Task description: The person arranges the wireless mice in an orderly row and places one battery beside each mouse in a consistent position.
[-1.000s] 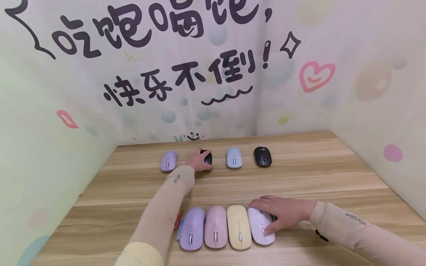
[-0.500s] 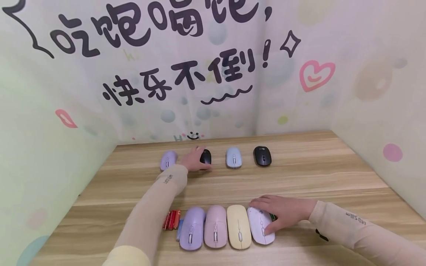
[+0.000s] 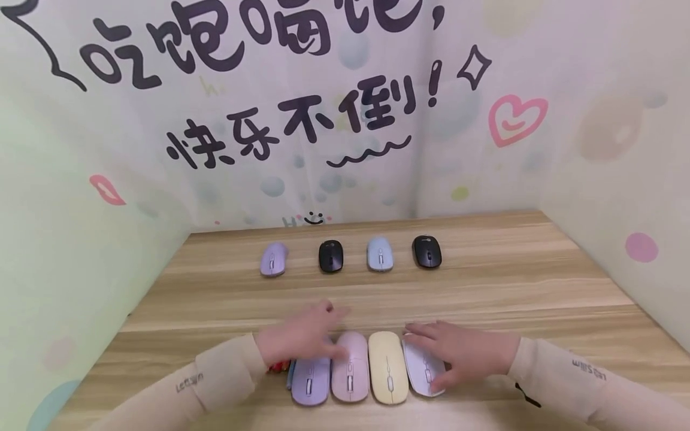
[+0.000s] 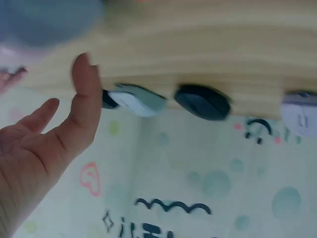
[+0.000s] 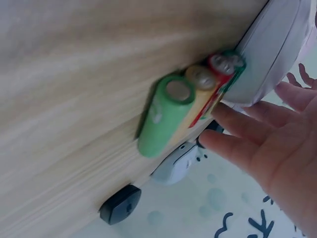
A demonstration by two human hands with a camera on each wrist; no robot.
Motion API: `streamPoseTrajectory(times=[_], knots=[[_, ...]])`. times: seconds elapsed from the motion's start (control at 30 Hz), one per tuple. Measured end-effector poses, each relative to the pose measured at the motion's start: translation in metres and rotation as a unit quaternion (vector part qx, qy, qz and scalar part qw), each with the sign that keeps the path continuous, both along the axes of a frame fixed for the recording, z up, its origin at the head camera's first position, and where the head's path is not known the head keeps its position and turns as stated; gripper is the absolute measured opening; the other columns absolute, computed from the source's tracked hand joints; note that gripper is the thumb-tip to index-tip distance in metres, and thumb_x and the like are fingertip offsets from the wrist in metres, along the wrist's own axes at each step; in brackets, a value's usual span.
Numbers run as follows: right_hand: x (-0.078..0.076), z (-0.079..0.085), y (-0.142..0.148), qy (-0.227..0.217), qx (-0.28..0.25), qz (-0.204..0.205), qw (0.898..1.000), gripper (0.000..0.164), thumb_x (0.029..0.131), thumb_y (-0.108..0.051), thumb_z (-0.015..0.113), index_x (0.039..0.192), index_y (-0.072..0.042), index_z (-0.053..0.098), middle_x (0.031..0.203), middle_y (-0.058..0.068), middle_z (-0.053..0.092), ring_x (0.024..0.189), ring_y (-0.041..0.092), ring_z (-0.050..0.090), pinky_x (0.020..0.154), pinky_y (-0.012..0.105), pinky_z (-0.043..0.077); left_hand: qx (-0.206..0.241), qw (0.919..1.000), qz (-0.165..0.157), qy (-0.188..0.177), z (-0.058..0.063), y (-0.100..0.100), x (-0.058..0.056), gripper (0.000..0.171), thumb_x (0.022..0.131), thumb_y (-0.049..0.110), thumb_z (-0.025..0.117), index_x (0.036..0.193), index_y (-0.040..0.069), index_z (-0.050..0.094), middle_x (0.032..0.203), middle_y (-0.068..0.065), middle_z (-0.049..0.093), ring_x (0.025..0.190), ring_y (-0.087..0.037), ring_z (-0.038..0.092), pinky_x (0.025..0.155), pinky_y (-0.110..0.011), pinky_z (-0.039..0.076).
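Note:
In the head view, a purple mouse (image 3: 310, 380), a pink mouse (image 3: 350, 377), a yellow mouse (image 3: 388, 368) and a white mouse (image 3: 420, 371) lie side by side at the front. My left hand (image 3: 304, 332), blurred, hovers over the purple and pink mice with its thumb above the pink one. It holds nothing; the left wrist view shows its fingers (image 4: 86, 94) loose. My right hand (image 3: 466, 353) rests over the white mouse's right side, fingers at its far end and thumb on its near right edge. Several batteries (image 5: 166, 116) lie right of the white mouse.
Along the back stand a light purple mouse (image 3: 274, 260), a black mouse (image 3: 331, 256), a light blue mouse (image 3: 380, 254) and another black mouse (image 3: 427, 251). Red batteries (image 3: 278, 366) show left of the front row. Printed walls (image 3: 345, 191) enclose the wooden table (image 3: 215, 299).
My left hand has let go of the back black mouse and come toward me, over the purple and pink mice. That black mouse now lies uncovered. My right hand stays at the white mouse.

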State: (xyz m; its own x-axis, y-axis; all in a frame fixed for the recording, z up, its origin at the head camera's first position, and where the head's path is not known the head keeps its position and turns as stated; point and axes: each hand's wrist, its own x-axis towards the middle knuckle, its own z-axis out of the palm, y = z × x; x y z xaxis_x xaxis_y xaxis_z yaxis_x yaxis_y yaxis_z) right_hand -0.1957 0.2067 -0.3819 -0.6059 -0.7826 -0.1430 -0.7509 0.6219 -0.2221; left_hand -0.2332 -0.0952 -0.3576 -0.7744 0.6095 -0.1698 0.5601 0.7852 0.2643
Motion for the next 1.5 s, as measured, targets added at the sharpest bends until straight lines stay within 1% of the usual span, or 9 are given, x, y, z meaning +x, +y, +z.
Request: streamPoseTrajectory(times=[0.1, 0.23, 0.43, 0.67, 0.8, 0.9, 1.1, 1.23, 1.5], knots=[[0.005, 0.001, -0.004, 0.004, 0.010, -0.007, 1.000, 0.085, 0.078, -0.064, 0.051, 0.139, -0.008, 0.034, 0.144, 0.016, 0.032, 0.125, 0.036, 0.040, 0.099, 0.053, 0.032, -0.022, 0.9993, -0.032, 0.004, -0.005, 0.003, 0.020, 0.078, 0.073, 0.055, 0.067, 0.137, 0.018, 0.041, 0.128, -0.016, 0.046, 0.110, -0.033, 0.048, 0.084, -0.043, 0.046], [0.009, 0.000, -0.009, 0.011, 0.016, -0.022, 1.000, 0.092, 0.074, -0.067, 0.054, 0.139, -0.006, 0.034, 0.145, 0.018, 0.030, 0.124, 0.039, 0.039, 0.099, 0.056, 0.031, -0.043, 0.9985, -0.034, 0.003, -0.010, 0.006, 0.031, 0.079, 0.072, 0.057, 0.067, 0.138, 0.023, 0.040, 0.134, -0.012, 0.042, 0.115, -0.033, 0.045, 0.085, -0.043, 0.046], [0.012, -0.004, -0.015, 0.048, 0.033, -0.028, 0.998, 0.094, 0.070, -0.066, 0.060, 0.138, -0.005, 0.036, 0.144, 0.016, 0.033, 0.125, 0.035, 0.040, 0.098, 0.055, 0.032, -0.050, 0.9980, -0.038, -0.009, -0.013, 0.006, 0.035, 0.081, 0.071, 0.055, 0.069, 0.140, 0.024, 0.037, 0.131, -0.010, 0.045, 0.112, -0.029, 0.046, 0.081, -0.039, 0.048], [0.011, -0.010, -0.016, 0.088, 0.020, -0.015, 0.996, 0.090, 0.068, -0.060, 0.067, 0.133, -0.004, 0.039, 0.136, 0.013, 0.041, 0.118, 0.031, 0.046, 0.095, 0.051, 0.037, -0.048, 0.9975, -0.031, -0.043, -0.012, 0.007, 0.036, 0.086, 0.070, 0.051, 0.072, 0.142, 0.025, 0.032, 0.134, -0.010, 0.042, 0.116, -0.028, 0.042, 0.080, -0.039, 0.048], [0.010, -0.011, -0.017, 0.095, 0.015, -0.012, 0.995, 0.087, 0.066, -0.057, 0.070, 0.130, -0.006, 0.041, 0.133, 0.010, 0.044, 0.115, 0.028, 0.048, 0.093, 0.045, 0.039, -0.051, 0.9971, -0.032, -0.047, -0.011, 0.007, 0.037, 0.089, 0.069, 0.050, 0.074, 0.143, 0.024, 0.030, 0.134, -0.011, 0.041, 0.116, -0.027, 0.042, 0.081, -0.039, 0.048], [0.007, -0.011, -0.017, 0.082, 0.007, -0.020, 0.996, 0.086, 0.064, -0.052, 0.073, 0.130, -0.006, 0.042, 0.131, 0.009, 0.045, 0.114, 0.028, 0.048, 0.093, 0.044, 0.040, -0.055, 0.9969, -0.034, -0.046, -0.011, 0.007, 0.038, 0.090, 0.069, 0.050, 0.073, 0.143, 0.024, 0.029, 0.133, -0.011, 0.042, 0.116, -0.027, 0.041, 0.081, -0.039, 0.048], [-0.009, -0.006, -0.013, 0.046, -0.008, -0.058, 0.997, 0.087, 0.063, -0.046, 0.073, 0.132, -0.002, 0.043, 0.134, 0.015, 0.045, 0.118, 0.034, 0.046, 0.097, 0.047, 0.038, -0.059, 0.9968, -0.035, -0.041, -0.011, 0.007, 0.039, 0.090, 0.070, 0.050, 0.073, 0.143, 0.024, 0.028, 0.133, -0.011, 0.041, 0.115, -0.027, 0.041, 0.079, -0.039, 0.048], [-0.025, -0.003, -0.006, 0.050, -0.036, -0.074, 0.995, 0.088, 0.065, -0.044, 0.072, 0.131, 0.005, 0.042, 0.134, 0.022, 0.043, 0.119, 0.038, 0.044, 0.097, 0.049, 0.037, -0.061, 0.9967, -0.036, -0.040, -0.010, 0.007, 0.039, 0.090, 0.070, 0.050, 0.073, 0.143, 0.024, 0.029, 0.133, -0.011, 0.041, 0.114, -0.027, 0.042, 0.079, -0.039, 0.048], [-0.068, -0.006, 0.022, 0.041, -0.112, -0.153, 0.981, 0.091, 0.068, -0.039, 0.072, 0.134, 0.010, 0.033, 0.137, 0.028, 0.035, 0.112, 0.036, 0.047, 0.085, 0.045, 0.046, -0.061, 0.9969, -0.039, -0.030, -0.011, 0.007, 0.039, 0.089, 0.070, 0.050, 0.073, 0.143, 0.024, 0.029, 0.132, -0.011, 0.042, 0.116, -0.029, 0.042, 0.080, -0.040, 0.048]])
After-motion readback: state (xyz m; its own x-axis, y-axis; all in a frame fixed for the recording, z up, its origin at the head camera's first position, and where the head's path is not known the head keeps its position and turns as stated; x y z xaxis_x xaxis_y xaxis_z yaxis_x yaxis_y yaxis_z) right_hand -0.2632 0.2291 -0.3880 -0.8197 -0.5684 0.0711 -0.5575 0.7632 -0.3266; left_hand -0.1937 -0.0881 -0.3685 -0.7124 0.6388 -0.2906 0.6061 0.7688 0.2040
